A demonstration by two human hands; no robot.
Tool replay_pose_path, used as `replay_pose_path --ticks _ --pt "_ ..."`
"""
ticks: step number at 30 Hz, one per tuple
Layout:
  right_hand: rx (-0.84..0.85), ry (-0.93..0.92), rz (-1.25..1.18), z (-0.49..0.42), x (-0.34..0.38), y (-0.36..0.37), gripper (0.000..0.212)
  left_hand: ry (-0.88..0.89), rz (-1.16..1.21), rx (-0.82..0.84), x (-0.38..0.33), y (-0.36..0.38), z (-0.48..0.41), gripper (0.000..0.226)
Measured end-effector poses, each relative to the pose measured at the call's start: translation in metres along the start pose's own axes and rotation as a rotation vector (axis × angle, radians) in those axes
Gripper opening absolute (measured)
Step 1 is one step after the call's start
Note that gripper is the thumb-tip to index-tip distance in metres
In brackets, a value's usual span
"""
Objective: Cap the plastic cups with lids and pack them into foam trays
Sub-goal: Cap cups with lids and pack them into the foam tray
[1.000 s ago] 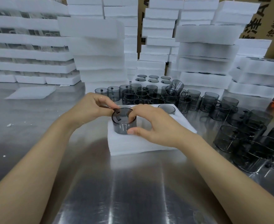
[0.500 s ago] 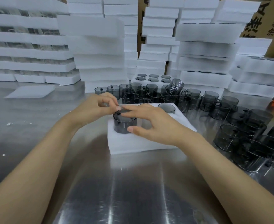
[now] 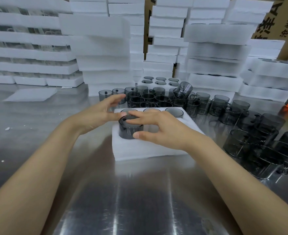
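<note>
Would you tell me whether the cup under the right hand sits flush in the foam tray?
No, the cup stands well above the top of the foam tray, under the fingers of the right hand.

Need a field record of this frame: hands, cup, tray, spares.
cup: upright in front-left pocket of foam tray, standing proud
left hand: open, thumb by the cup's rim
right hand: fingers flat on cup top, thumb at its side
tray back row: holds three cups
loose cups: on steel table, behind and right of tray
</note>
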State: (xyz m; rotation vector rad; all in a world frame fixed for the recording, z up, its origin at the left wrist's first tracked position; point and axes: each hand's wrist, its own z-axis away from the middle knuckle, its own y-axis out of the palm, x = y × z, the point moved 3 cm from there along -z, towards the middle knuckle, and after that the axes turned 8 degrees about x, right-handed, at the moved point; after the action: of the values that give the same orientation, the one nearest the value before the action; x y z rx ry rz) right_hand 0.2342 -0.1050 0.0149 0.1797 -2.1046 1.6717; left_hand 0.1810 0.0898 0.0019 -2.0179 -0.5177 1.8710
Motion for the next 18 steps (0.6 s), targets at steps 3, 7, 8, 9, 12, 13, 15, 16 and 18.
replay_pose_path --ticks 3,7,8,9,12,13,15,16,18 --pt "0.017 0.005 0.008 -0.001 -0.002 0.001 0.042 -0.020 0.019 0.036 0.003 0.001 -0.001 0.073" --pt "0.016 -0.005 -0.031 -0.002 -0.002 0.001 0.036 -0.055 0.029 0.071 0.005 0.002 -0.001 0.068" --pt "0.011 -0.007 -0.045 -0.002 -0.001 0.000 0.034 -0.063 0.035 0.076 0.005 0.003 -0.001 0.069" --pt "0.010 -0.006 -0.052 -0.002 -0.001 0.000 0.033 -0.065 0.040 0.083 0.004 0.003 -0.001 0.070" --pt "0.015 -0.003 -0.032 -0.003 0.002 0.000 0.031 -0.060 0.059 0.100 0.003 0.004 -0.002 0.065" --pt "0.016 -0.015 -0.003 -0.004 0.003 0.001 0.030 -0.059 0.060 0.106 0.004 0.003 -0.002 0.062" --pt "0.023 -0.051 0.113 -0.004 0.007 0.004 0.028 -0.057 0.043 0.132 0.006 0.004 -0.002 0.061" --pt "0.031 -0.060 0.161 -0.004 0.008 0.006 0.027 -0.059 0.031 0.145 0.006 0.004 -0.002 0.060" --pt "0.054 -0.026 0.166 -0.005 0.007 0.007 0.026 -0.070 0.009 0.156 0.007 0.005 -0.002 0.058"
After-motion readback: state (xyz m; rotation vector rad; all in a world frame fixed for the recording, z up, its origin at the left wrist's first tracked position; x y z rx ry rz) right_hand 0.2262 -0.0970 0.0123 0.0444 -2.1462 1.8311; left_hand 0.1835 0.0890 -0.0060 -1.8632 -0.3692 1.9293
